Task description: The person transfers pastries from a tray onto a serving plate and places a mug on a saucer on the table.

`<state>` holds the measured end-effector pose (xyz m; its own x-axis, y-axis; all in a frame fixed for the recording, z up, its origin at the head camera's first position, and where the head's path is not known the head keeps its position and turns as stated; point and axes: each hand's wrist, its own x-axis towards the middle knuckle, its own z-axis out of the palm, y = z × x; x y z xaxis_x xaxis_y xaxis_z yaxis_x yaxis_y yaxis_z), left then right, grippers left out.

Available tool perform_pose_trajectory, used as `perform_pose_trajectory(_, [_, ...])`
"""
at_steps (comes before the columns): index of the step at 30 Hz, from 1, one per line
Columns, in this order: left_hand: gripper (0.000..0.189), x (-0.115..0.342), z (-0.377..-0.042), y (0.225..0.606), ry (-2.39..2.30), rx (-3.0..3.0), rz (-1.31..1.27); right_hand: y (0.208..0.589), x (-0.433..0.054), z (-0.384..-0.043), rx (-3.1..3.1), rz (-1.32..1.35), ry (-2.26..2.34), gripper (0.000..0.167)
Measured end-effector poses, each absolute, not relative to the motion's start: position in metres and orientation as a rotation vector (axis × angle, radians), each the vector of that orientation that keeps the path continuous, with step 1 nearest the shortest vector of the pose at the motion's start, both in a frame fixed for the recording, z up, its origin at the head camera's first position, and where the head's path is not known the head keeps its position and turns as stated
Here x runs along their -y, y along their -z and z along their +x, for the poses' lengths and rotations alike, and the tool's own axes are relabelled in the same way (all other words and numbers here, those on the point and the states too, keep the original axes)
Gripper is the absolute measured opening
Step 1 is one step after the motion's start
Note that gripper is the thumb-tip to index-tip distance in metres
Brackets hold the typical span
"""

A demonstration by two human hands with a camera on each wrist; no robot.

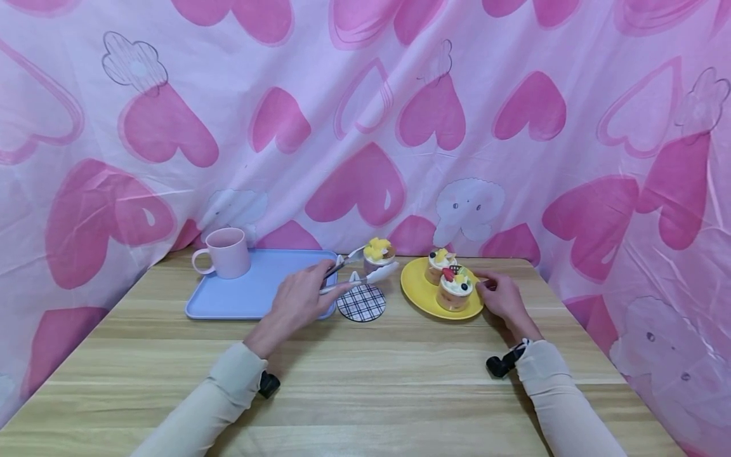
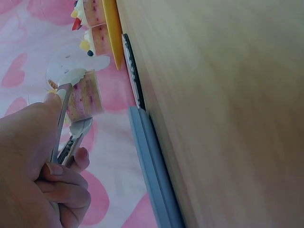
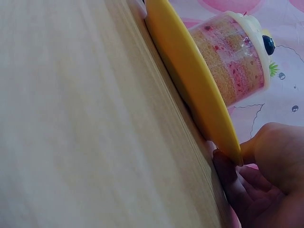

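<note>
My left hand [image 1: 298,293] grips a pair of tongs [image 1: 381,273] with metal arms and pale tips. Between the tips is a dessert cup [image 1: 379,249] of layered cake, topped with cream and yellow fruit. In the left wrist view this cup [image 2: 84,97] hangs raised above the level of the tabletop. My right hand [image 1: 502,297] pinches the right rim of a yellow plate [image 1: 415,296], thumb on top and fingers below in the right wrist view. Two more dessert cups stand on the plate, the front one [image 1: 455,293] with strawberry and blueberry, the other [image 1: 438,261] behind it.
A round checked coaster [image 1: 362,304] lies between the plate and a blue tray [image 1: 268,273]. On the tray's back left corner stands a pink mug [image 1: 230,255]. A pink heart-patterned cloth [image 1: 354,178] hangs behind the wooden table [image 1: 365,387].
</note>
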<state>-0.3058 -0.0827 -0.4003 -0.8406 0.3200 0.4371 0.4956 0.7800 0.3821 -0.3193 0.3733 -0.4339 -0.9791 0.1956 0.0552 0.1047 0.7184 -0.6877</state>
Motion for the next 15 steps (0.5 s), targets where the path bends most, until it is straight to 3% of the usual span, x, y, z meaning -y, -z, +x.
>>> perform_pose_trajectory(15, [0.051, 0.054, -0.313, 0.402, 0.738, 2.668, -0.630, 0.436, -0.373, -0.321, 2.789, -0.240, -1.079, 0.046])
